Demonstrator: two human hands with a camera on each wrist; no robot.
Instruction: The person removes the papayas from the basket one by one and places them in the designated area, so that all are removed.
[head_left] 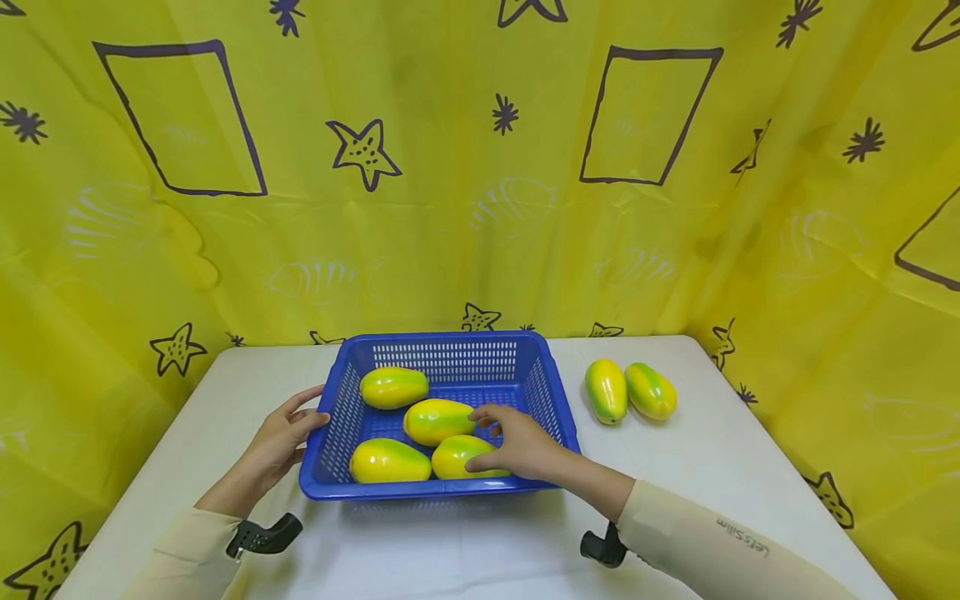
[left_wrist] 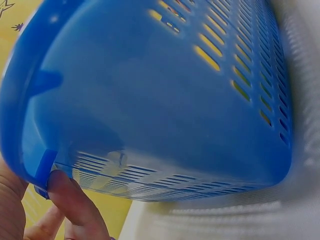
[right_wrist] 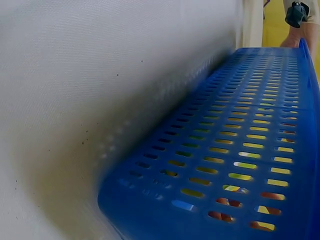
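Observation:
A blue plastic basket (head_left: 438, 490) with slotted walls stands on the white table. In it lie several yellow-green papayas (head_left: 393, 388), two of them along the front wall. At the basket's left side, my left hand (head_left: 279, 440) grips the rim, with the thumb on top; the left wrist view shows thumb and fingers around the basket edge (left_wrist: 45, 172). My right hand (head_left: 517, 442) reaches in over the right half, fingers spread. Its fingertips are at the right end of the middle papaya (head_left: 437, 422), and its thumb overlaps the front right papaya (head_left: 461, 458).
Two more papayas, one upright in view (head_left: 606, 392) and one slanted (head_left: 651, 392), lie side by side on the table (head_left: 720, 467) right of the basket. A yellow curtain (head_left: 450, 250) with starfish drawings hangs behind and along both sides.

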